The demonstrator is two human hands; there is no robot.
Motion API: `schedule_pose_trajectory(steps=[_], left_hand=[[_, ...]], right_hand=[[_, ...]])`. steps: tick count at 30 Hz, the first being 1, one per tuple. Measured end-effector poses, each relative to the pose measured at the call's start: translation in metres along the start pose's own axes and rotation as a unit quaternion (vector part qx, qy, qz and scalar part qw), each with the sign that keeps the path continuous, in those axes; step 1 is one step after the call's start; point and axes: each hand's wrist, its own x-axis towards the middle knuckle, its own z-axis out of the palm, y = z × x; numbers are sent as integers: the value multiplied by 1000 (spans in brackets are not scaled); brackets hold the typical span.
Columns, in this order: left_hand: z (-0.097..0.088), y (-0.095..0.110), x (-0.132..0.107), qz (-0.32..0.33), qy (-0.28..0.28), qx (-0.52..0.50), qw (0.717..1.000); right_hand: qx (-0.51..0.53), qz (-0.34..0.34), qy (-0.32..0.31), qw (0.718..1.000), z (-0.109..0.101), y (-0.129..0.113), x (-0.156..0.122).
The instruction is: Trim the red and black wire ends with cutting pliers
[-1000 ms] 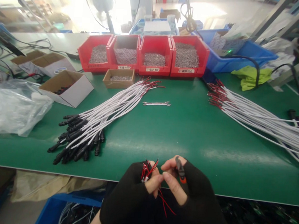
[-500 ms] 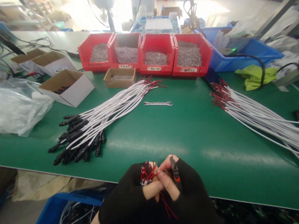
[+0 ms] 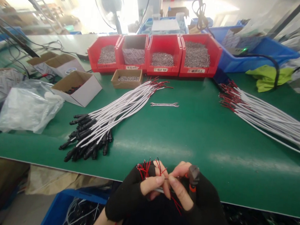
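Both my hands wear black fingerless gloves and meet at the near edge of the green table (image 3: 195, 129). My left hand (image 3: 136, 192) is closed round a bunch of cables whose red and black wire ends (image 3: 148, 165) stick up above the fist. My right hand (image 3: 192, 197) is closed on a small black and orange cutter (image 3: 193, 177), and its fingertips pinch one of the wires next to the left thumb. A finished bundle of white cables with black plugs (image 3: 103, 123) lies to the left ahead.
A small wrench (image 3: 164, 104) lies mid-table. More white cables (image 3: 265, 117) spread at the right. Red bins of metal parts (image 3: 156, 54) line the back, with a small cardboard box (image 3: 127, 78) before them. Cardboard boxes (image 3: 77, 87) and a plastic bag (image 3: 29, 105) sit left. A blue crate (image 3: 63, 209) stands below.
My hands stayed together at the table edge. The cutter in my right hand has tilted more upright, and the wire ends in my left hand fan out more. The view shifted slightly left.
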Motion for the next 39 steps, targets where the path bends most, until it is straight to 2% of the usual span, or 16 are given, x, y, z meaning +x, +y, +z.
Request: schedule_pose_trajectory(steps=[3,6,10,14,20,23,33,39], left_hand=[[3,2,1,13,-10,14,1000],[5,0,2,17,-9,18,1000],[3,-7,2,-2,0,1,1000],[3,-10,2,5,-7,-17,1000],[6,-5,-1,-18,1,-32,999],[5,-5,-2,10,-7,-24,1000],[4,-5,3,53,15,34,998],[5,1,3,67,8,29,997]], right_hand=[[35,23,15,999,-1,-4,1],[23,68,-5,997,-6,-5,4],[-38,75,-65,994,-16,-1,10],[-19,57,-129,990,-21,8,13],[20,72,-97,992,-19,9,8],[19,67,-116,991,-17,8,7],[-5,11,-79,997,-15,8,5],[3,70,-84,994,-17,7,6]])
